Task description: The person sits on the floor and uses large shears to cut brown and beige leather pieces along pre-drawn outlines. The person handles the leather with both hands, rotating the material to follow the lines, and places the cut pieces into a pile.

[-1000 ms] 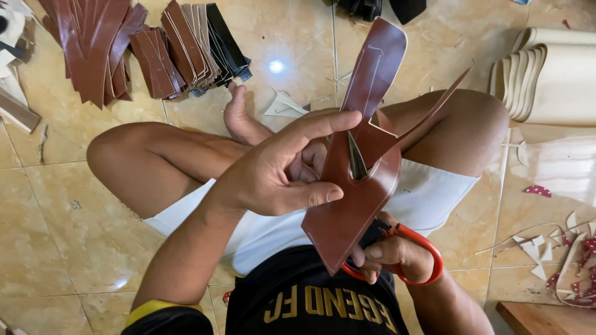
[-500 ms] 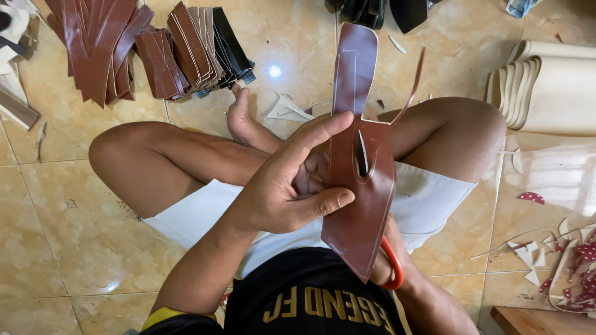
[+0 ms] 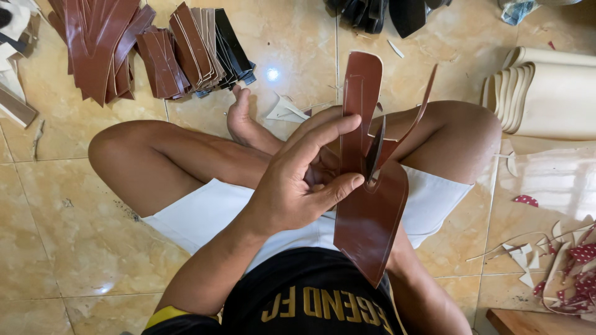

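My left hand (image 3: 298,186) is shut on a brown leather piece (image 3: 369,217), thumb on its front and fingers curled over its left edge. The piece stands upright over my lap, with a long rounded tongue at the top. A dark scissors blade (image 3: 375,152) pokes up through a slit in it. A thin cut strip (image 3: 416,118) curls off to the upper right. My right hand is hidden behind the leather; only its forearm (image 3: 428,298) shows, leading up to the scissors.
I sit cross-legged on a tiled floor (image 3: 74,236). Stacks of brown and black leather strips (image 3: 143,49) lie at the upper left. Cream rolls of material (image 3: 546,93) are at the right, and offcuts and scraps (image 3: 571,267) at the lower right.
The leather piece has turned from leaning right to standing upright. The red scissors handle and my right hand have slipped out of sight behind it.
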